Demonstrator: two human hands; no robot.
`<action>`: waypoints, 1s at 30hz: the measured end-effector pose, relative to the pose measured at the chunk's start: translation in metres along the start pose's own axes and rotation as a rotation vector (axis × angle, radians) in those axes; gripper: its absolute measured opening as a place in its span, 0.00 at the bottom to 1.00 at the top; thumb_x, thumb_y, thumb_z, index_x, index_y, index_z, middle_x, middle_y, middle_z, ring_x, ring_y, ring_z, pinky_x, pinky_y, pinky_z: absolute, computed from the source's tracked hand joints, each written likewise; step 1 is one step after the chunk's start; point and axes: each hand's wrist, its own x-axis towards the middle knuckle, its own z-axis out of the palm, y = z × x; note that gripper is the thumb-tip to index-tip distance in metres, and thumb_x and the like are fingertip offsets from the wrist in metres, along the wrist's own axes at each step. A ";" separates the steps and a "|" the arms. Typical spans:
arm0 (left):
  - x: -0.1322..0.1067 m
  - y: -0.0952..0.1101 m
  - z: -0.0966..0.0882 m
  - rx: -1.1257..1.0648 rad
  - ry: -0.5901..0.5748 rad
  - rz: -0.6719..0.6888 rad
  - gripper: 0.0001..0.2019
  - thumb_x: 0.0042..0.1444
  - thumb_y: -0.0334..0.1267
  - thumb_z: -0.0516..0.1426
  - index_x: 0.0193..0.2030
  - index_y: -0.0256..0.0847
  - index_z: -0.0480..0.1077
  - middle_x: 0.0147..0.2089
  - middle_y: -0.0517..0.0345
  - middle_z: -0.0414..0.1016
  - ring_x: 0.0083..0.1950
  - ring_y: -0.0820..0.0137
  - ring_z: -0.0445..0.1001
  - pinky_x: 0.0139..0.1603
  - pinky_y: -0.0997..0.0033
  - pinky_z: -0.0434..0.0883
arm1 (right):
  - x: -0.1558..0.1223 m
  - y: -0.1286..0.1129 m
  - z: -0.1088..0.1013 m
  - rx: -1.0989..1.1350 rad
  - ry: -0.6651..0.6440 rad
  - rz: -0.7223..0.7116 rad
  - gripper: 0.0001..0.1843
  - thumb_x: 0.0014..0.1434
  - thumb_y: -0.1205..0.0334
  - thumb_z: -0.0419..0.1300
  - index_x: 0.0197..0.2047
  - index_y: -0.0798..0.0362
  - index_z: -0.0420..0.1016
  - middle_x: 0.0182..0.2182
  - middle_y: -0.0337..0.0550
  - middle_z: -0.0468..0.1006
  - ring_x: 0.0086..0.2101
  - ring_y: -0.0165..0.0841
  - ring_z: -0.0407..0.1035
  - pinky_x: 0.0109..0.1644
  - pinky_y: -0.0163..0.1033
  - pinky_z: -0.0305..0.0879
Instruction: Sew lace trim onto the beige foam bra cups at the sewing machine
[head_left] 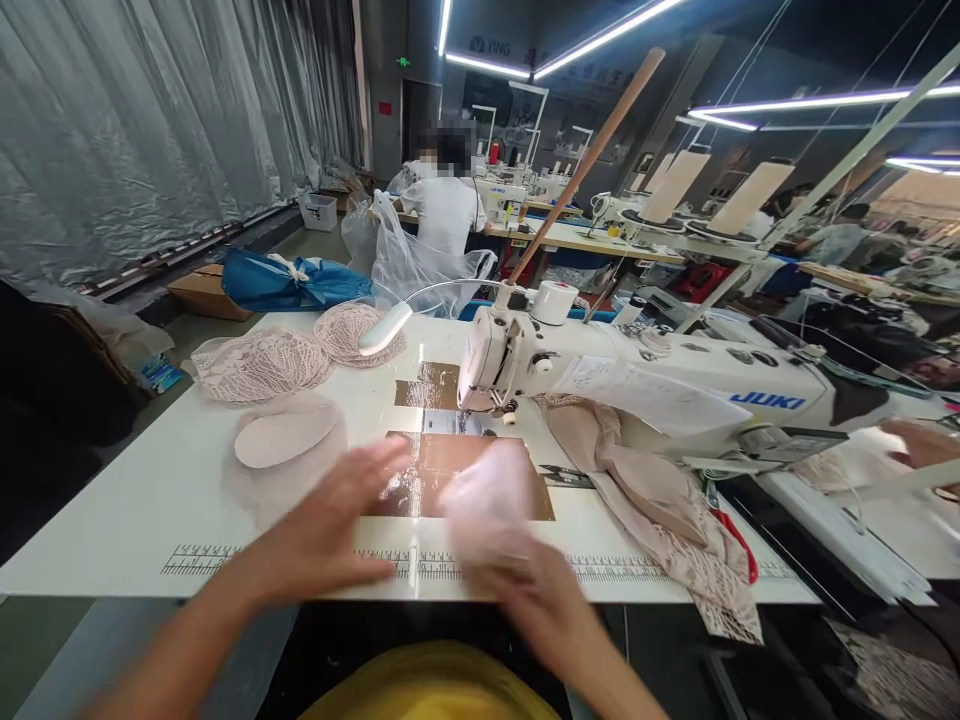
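My left hand hovers over the near edge of the white sewing table, fingers stretched toward the shiny brown plate; it is smeared by motion. My right hand is blurred too and seems to hold a pale, translucent piece of fabric over that plate. The white JUKI sewing machine stands just behind, its needle head above the plate.
Lace cup pieces and a smooth pink cup lie at the table's left. Beige lace fabric hangs off the right side. A ruler strip runs along the front edge. A person in white sits at a bench behind.
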 end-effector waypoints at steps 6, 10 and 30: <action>0.001 0.018 0.007 -0.331 -0.041 -0.251 0.14 0.54 0.34 0.54 0.45 0.47 0.76 0.43 0.58 0.80 0.44 0.61 0.78 0.42 0.68 0.74 | 0.024 -0.013 0.025 -0.132 0.028 -0.245 0.03 0.50 0.69 0.57 0.29 0.51 0.67 0.26 0.36 0.71 0.24 0.28 0.63 0.27 0.31 0.58; -0.014 0.000 0.008 -0.418 0.135 -0.465 0.11 0.57 0.41 0.54 0.42 0.44 0.76 0.37 0.56 0.80 0.39 0.58 0.77 0.39 0.64 0.75 | 0.030 -0.005 0.008 -0.103 0.322 -0.222 0.05 0.50 0.70 0.57 0.31 0.51 0.68 0.27 0.38 0.72 0.28 0.30 0.65 0.30 0.32 0.60; -0.020 0.035 0.042 -1.386 -0.234 -0.389 0.31 0.51 0.50 0.63 0.60 0.42 0.67 0.54 0.47 0.75 0.56 0.50 0.71 0.55 0.56 0.69 | 0.034 0.015 0.037 0.887 0.061 0.252 0.24 0.41 0.58 0.74 0.27 0.51 0.59 0.21 0.28 0.59 0.23 0.23 0.51 0.26 0.28 0.51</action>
